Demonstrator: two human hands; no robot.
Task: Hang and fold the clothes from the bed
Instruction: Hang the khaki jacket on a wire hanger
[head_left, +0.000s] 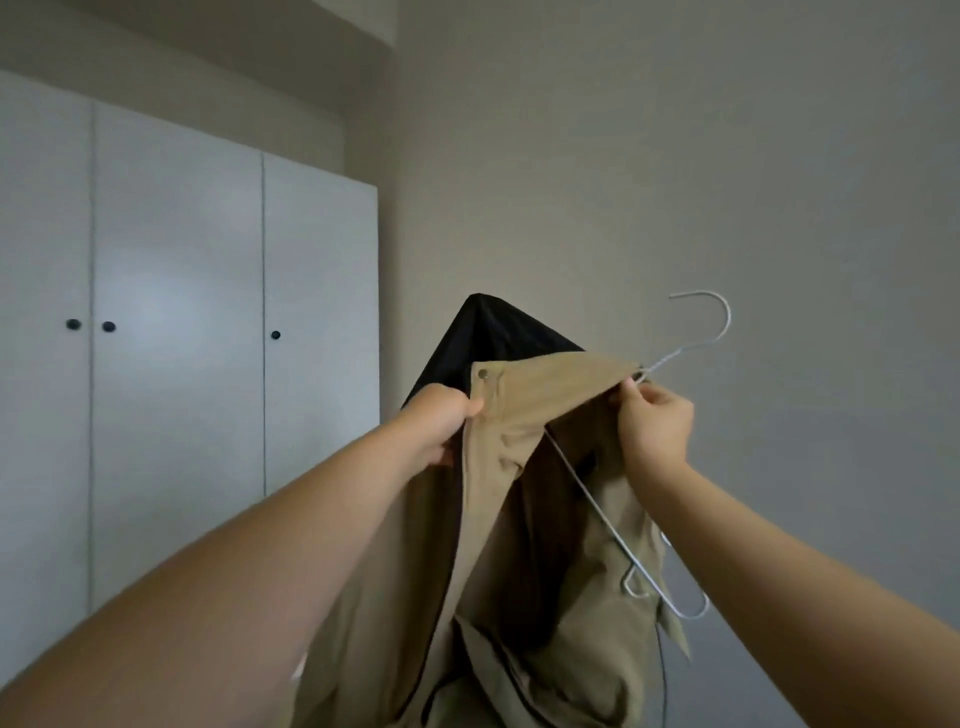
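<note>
With your left hand (441, 422) gripping the jacket (524, 402) front and your right hand (655, 427) pinching its collar against the hanger (702, 318), you are mid-hanging; the wardrobe (182, 249) transfer is not yet done

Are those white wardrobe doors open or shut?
Shut: all three wardrobe doors sit flush, with only thin seams between them.

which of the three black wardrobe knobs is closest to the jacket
The rightmost knob, alone on its door; the other two sit paired farther left.
</note>
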